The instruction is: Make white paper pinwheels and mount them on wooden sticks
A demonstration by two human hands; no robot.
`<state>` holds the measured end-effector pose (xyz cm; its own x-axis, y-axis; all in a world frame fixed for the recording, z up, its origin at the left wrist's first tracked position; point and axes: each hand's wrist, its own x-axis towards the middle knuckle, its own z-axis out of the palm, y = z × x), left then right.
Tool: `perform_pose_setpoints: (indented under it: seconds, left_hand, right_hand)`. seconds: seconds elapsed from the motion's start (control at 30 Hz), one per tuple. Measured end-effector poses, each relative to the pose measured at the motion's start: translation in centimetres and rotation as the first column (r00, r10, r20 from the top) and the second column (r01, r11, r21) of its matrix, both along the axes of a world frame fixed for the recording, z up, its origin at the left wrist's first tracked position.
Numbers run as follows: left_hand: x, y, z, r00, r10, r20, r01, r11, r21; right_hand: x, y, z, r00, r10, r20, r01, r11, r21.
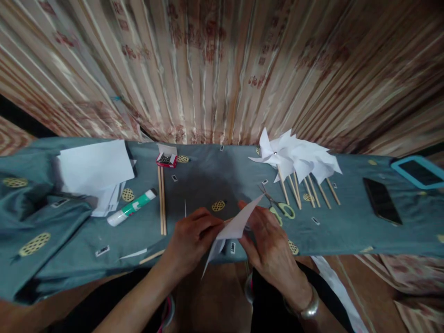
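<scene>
Left forearm (138, 290) enters at bottom edge, left of centre, slanting up-right. Left hand (187, 241) just below frame centre, thumb and fingers pinched together. Right wrist (297, 290) at lower right; right hand (269, 238) angled up-left, fingers curved, thumb apart below, fingertips partly hidden.

Forward lane: bare cloth (236, 173) between your sticks (162, 199) and the pinwheels (299, 155), ending at the curtain (215, 69). Scissors (278, 204) lie just past your right hand (268, 236), in the way toward the pinwheels. Left: sticks bar the glue (132, 207). Gap between pinwheels and phone (382, 200).
</scene>
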<state>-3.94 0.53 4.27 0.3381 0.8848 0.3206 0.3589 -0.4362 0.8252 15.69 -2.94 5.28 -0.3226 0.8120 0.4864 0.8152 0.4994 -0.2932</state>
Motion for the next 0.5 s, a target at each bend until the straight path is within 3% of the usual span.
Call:
perform_pose_setpoints:
  seconds: [0.2, 0.3, 0.4, 0.5]
  left_hand:
    - [0.0, 1.7, 0.3, 0.97, 0.12, 0.214, -0.067, 0.968, -0.241]
    - [0.3, 2.2, 0.0, 0.893, 0.229, 0.388, -0.058, 0.912, -0.405]
    - [0.8, 2.5, -0.4, 0.773, 0.369, 0.516, -0.019, 0.826, -0.563]
    - [1.4, 2.7, -0.7, 0.676, 0.462, 0.574, 0.001, 0.778, -0.628]
  right_hand:
    - [0.7, 0.5, 0.7, 0.989, -0.096, -0.114, 0.11, 0.986, 0.128]
    - [1.8, 0.9, 0.7, 0.972, -0.166, -0.166, 0.19, 0.972, 0.139]
    - [2.8, 1.3, 0.0, 0.914, -0.27, -0.303, 0.291, 0.957, 0.024]
    - [2.8, 1.4, -1.0, 0.79, -0.355, -0.5, 0.279, 0.934, -0.222]
